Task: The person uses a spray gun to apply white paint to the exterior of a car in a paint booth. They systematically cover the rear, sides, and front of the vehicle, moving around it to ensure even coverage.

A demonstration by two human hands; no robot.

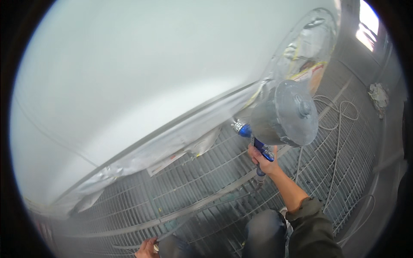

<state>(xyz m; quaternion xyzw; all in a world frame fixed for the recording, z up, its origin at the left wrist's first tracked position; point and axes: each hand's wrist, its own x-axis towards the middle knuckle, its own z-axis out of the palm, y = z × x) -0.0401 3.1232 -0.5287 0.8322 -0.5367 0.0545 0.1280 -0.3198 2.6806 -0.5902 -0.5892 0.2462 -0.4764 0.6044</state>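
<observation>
In my right hand [264, 161] is a blue spray gun [263, 149], gripped by its handle with the fingers wrapped round it. A large translucent grey paint cup [297, 114] with a lid sits on the gun, tilted. The gun's silver nozzle [239, 125] faces the lower edge of a white vehicle body panel [129, 86], apart from it; a faint mist hangs near the nozzle. At the lower edge my left hand [147, 248] is closed round a thin grey air hose [172, 230], which runs up towards the gun's handle.
Masking film and paper [172, 152] hang along the panel's lower edge. Foil-like film covers the wheel area [307, 47]. Underfoot is a metal floor grating [193, 193], with loose hose coils [337, 112] at right. A crumpled pale bundle [378, 96] lies by the wall.
</observation>
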